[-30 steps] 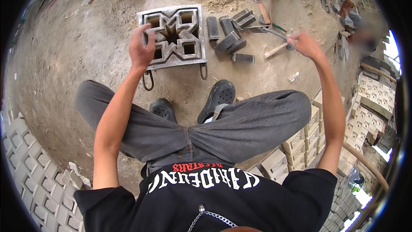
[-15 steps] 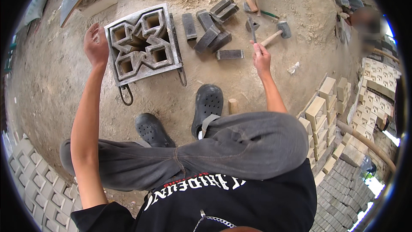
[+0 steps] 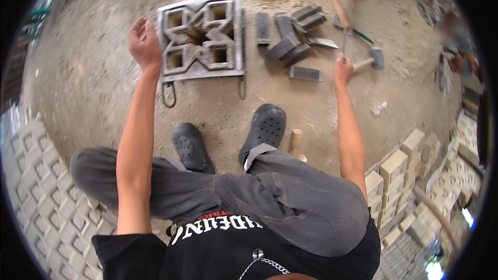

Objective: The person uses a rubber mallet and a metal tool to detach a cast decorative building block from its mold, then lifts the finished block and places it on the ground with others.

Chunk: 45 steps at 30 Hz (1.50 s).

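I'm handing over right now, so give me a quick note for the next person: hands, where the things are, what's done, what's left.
Left hand: open, empty, beside the left edge of the square metal mould, not clearly touching it.
Right hand: at the wooden handle of the mallet; grip not clear.
The mould sits flat on the sandy ground, cells look empty. Loose metal inserts lie in a pile to its right.
Done: mould set down, inserts out.
Left: mallet not yet lifted; inserts still outside the mould.

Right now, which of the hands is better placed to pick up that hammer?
The right hand: it sits at the hammer's wooden handle, while the left hand hovers open beside the patterned mould.
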Available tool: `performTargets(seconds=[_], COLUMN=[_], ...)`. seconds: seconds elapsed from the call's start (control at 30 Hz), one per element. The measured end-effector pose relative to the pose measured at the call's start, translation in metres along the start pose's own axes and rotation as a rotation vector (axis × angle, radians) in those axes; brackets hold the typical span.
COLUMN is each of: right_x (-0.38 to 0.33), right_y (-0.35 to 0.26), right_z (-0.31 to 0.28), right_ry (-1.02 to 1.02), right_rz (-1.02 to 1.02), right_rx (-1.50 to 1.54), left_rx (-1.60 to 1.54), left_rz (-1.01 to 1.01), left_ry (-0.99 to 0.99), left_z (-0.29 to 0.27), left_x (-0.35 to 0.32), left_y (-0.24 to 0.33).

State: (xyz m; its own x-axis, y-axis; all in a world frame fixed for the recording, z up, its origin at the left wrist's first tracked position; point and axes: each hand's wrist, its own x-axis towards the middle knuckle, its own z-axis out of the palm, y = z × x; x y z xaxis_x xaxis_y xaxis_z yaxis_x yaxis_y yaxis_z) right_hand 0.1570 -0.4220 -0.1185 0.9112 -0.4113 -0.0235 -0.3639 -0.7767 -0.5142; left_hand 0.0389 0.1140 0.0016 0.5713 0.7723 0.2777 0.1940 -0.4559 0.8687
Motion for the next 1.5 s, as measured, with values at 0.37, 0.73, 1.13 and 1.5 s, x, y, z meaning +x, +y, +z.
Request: performTargets(seconds=[0.37, 0.73, 1.13, 1.5], right_x=[-0.042, -0.224, -0.285, -0.275], right_y=[0.035, -0.134, -0.149, -0.132], right_z=[0.007, 0.012, 0.061, 0.047], right_ry=[0.100, -1.190, -0.732, -0.876], right_rz=[-0.357, 0.103, -0.002, 0.150], right_rx=[-0.165, 0.573, 0.563, 0.781], left_rx=[0.199, -0.058, -0.140, -0.214], left_rz=[-0.742, -0.747, -0.764, -0.831], left_ry=[-0.198, -0.205, -0.443, -0.576], left_z=[-0.075, -0.073, -0.087, -0.091], left_x=[-0.075, -0.111, -0.115, -0.111], left_y=[-0.117, -0.074, -0.073, -0.075])
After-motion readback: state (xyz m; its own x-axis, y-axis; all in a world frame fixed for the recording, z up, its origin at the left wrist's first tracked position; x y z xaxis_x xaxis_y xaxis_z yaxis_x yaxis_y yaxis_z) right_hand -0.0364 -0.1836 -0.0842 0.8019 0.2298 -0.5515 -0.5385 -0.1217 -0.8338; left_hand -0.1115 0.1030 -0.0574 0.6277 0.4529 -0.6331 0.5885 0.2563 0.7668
